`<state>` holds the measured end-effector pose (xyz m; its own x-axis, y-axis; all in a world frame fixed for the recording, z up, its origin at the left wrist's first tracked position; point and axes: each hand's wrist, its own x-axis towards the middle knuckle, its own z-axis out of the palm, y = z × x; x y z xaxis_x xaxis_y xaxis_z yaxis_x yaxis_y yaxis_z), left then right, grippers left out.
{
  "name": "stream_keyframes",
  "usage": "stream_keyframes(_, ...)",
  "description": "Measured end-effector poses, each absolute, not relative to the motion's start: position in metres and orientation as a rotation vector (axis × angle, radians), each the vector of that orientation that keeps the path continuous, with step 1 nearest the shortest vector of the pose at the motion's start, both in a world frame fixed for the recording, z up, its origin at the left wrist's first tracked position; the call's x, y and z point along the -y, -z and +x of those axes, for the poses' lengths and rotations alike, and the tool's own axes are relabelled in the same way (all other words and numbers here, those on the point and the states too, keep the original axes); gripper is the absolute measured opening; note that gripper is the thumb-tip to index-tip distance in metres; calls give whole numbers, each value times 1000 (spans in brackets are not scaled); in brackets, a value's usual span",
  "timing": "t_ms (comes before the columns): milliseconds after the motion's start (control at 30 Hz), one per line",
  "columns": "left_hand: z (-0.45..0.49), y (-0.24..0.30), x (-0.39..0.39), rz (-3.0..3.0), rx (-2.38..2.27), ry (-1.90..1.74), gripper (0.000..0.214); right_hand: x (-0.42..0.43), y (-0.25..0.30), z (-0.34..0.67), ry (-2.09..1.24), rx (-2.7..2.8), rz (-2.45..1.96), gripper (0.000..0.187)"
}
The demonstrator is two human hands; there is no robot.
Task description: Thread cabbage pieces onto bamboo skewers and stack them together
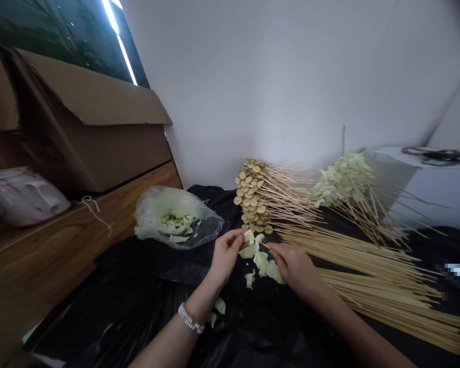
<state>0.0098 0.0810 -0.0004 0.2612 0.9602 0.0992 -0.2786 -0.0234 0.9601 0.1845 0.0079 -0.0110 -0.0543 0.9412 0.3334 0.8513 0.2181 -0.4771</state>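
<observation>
My left hand (227, 251) pinches a pale cabbage leaf piece (249, 236) between thumb and fingers. Just right of it, my right hand (291, 261) is closed on a thin wooden skewer (266, 246), whose tip points left towards the leaf. A bit of cabbage (258, 241) sits at that tip. Below the hands, loose cabbage pieces (261, 259) lie on black plastic sheeting (230, 337). Left of my hands rests a clear plastic bag (157, 209) with more cut cabbage inside.
Behind my hands is a stack of skewered round slices (253, 191). Bare skewers (368, 260) spread to the right, with skewered cabbage (345, 176) beyond them near a white box (402, 189). A cardboard box (111, 148) stands on a wooden surface (138, 199) at left.
</observation>
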Motion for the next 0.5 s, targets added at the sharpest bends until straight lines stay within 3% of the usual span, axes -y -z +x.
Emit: stream_keyframes(500, 7, 4, -85, 1091, -774, -1096, 30, -3, 10, 181, 2, 1966, -1750, 32)
